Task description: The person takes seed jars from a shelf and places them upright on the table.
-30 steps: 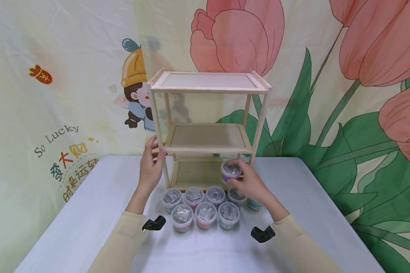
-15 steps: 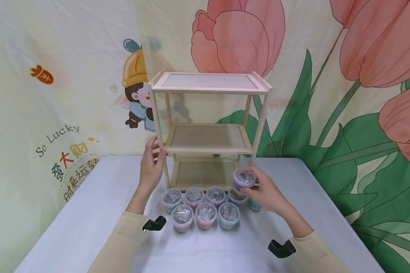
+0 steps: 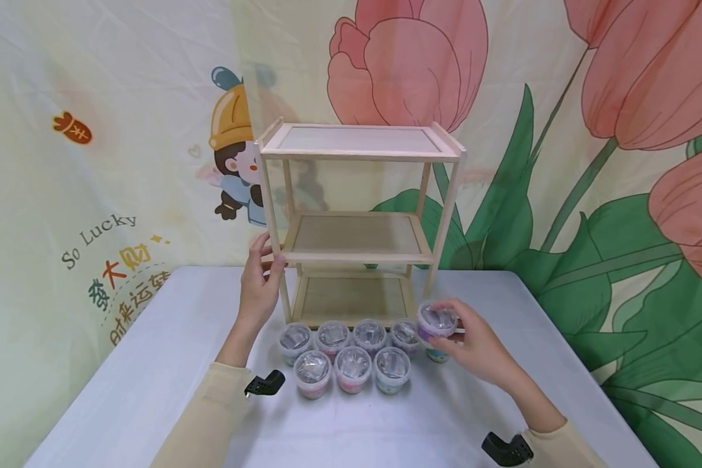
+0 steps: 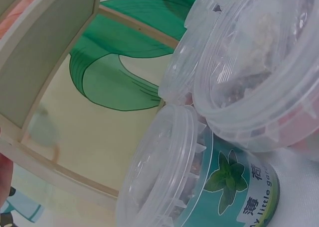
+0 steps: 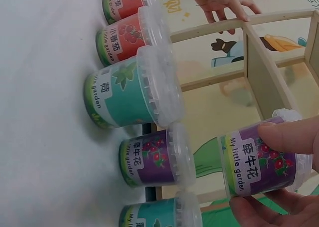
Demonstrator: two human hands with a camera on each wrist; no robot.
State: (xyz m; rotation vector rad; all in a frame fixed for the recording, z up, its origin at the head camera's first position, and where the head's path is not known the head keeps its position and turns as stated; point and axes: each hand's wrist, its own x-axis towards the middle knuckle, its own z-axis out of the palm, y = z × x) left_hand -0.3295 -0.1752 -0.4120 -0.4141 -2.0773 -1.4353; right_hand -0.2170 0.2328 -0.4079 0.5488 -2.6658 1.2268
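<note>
My left hand [image 3: 259,283] grips the left front post of a small three-tier wooden shelf [image 3: 363,259] at its middle tier. In my right hand [image 3: 480,344] is a purple-labelled lidded plastic cup [image 5: 256,162], pinched between thumb and fingers. That cup is off the table at the shelf's lower right corner, above a teal-labelled cup [image 3: 437,356] that it partly hides. Several more lidded cups [image 3: 353,364] stand in two rows before the shelf, with red, teal and purple labels. A mint-picture cup [image 4: 219,182] shows close up in the left wrist view.
A white cloth [image 3: 351,429] covers the table. Behind the shelf hangs a backdrop [image 3: 169,130] printed with tulips and a cartoon figure. The front cup rows stand close against the shelf's bottom tier.
My right hand has moved right and down, carrying the purple cup from in front of the bottom tier to above the teal cup. The left hand has stayed on the post.
</note>
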